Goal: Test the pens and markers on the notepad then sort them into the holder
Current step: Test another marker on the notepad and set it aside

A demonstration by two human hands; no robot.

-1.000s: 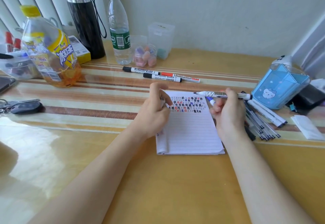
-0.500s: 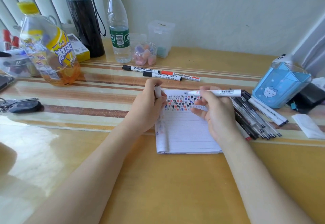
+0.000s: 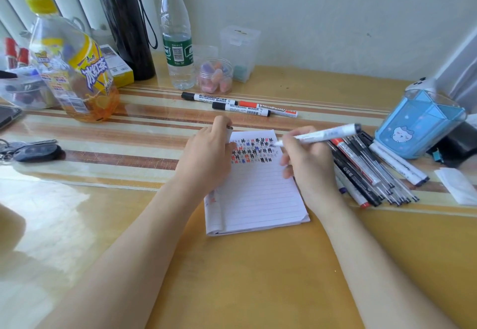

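Note:
A lined notepad (image 3: 258,194) lies in the middle of the desk, its top rows filled with black, red and blue test marks. My right hand (image 3: 307,163) grips a white marker (image 3: 325,133) whose tip touches the upper right of the page. My left hand (image 3: 209,155) rests on the pad's left edge and holds the marker's cap (image 3: 228,135). A pile of pens and markers (image 3: 371,171) lies right of the pad. Three whiteboard markers (image 3: 240,105) lie beyond it. A blue holder (image 3: 418,124) stands at the far right.
An iced tea bottle (image 3: 74,65), a black flask (image 3: 124,21), a water bottle (image 3: 176,34) and a small jar (image 3: 215,75) stand along the back. Keys (image 3: 33,150) lie at the left, a clear tub (image 3: 18,91) behind them. A folded tissue (image 3: 456,186) lies at the right edge.
My right hand turned the uncapped marker and brought its tip down onto the page. My left hand kept the cap and settled on the pad's left edge.

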